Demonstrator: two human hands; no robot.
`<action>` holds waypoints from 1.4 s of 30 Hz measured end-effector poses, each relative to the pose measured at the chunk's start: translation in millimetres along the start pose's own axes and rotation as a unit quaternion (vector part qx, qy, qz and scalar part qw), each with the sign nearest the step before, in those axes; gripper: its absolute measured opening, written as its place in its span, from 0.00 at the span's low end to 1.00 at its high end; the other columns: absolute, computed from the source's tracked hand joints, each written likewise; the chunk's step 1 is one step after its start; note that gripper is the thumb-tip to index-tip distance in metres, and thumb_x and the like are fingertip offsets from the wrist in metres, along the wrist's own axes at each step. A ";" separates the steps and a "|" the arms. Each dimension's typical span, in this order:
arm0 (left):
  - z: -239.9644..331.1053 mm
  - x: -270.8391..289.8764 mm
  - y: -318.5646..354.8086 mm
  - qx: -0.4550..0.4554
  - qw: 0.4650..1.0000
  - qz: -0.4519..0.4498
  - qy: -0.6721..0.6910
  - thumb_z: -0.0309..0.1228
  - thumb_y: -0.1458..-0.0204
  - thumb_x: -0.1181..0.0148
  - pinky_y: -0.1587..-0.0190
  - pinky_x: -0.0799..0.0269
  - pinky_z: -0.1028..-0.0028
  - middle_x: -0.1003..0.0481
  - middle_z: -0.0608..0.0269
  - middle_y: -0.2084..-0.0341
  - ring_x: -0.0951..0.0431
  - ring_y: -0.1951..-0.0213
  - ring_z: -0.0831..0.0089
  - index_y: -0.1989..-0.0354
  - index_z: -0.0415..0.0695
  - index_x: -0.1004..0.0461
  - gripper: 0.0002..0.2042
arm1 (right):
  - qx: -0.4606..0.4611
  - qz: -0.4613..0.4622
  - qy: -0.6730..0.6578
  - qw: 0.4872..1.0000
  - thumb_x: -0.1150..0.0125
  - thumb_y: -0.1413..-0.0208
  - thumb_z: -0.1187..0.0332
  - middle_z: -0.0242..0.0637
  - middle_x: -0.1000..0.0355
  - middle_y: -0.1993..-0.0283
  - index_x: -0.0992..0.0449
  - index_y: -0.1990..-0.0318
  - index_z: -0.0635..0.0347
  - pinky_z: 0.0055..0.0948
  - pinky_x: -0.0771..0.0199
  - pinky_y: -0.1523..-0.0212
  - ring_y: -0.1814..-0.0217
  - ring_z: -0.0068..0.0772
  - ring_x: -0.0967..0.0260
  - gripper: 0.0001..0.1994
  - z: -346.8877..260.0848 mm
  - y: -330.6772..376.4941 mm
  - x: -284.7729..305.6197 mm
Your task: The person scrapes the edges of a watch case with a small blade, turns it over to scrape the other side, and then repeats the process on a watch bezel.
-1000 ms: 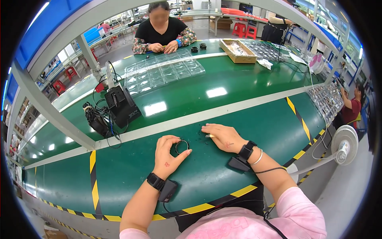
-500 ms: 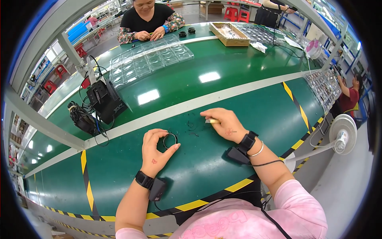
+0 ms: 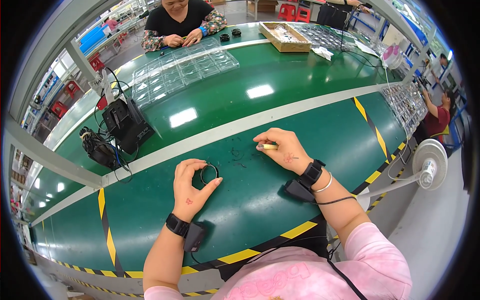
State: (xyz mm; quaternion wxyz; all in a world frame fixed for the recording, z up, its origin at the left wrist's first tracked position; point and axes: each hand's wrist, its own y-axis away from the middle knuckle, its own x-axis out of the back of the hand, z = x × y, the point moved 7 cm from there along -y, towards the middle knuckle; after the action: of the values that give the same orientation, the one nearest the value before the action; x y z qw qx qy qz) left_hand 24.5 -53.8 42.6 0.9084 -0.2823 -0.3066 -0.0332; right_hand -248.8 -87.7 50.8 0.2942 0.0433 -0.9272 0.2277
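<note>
Green bench point(image 3: 240, 220) is lying under the work, where the left hand point(image 3: 191, 187) is pinching a black ring point(image 3: 209, 173) and the right hand point(image 3: 281, 148) is gripping a small yellowish tool point(image 3: 268, 146), ring and tool not yet meeting, loose bits point(image 3: 237, 156) between them.

A factory assembly hall is shown. A long green tabletop point(image 3: 280, 65), edged with yellow-and-black hazard striping and divided by a pale strip along its length, is seen running through the room like a production line. Clear plastic compartment trays point(image 3: 182, 67) are laid out on it, and a shallow wooden box of small parts point(image 3: 285, 36) is placed near its far edge. A black device with cabling point(image 3: 125, 122) is set on the line. Other workers are seated at stations opposite and to the right. Red stools point(image 3: 292, 11), metal framing and a small white fan point(image 3: 430, 157) are also noted.
</note>
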 end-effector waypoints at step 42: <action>-35.2 21.0 0.8 0.141 0.977 0.132 0.092 0.35 0.44 0.27 0.42 0.31 0.68 0.22 0.62 0.50 0.23 0.47 0.69 0.54 0.41 0.20 0.14 | 0.117 -0.116 0.274 0.948 0.39 0.47 0.77 0.30 0.22 0.46 0.15 0.53 0.54 0.37 0.18 0.52 0.45 0.39 0.24 0.15 -8.9 -7.1 -24.9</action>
State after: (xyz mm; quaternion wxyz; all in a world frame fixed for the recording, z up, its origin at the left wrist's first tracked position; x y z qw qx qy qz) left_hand 60.6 -69.6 31.4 0.9597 -0.1851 -0.1836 0.1046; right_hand -222.1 -91.4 45.9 0.5538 0.1203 -0.7665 0.3021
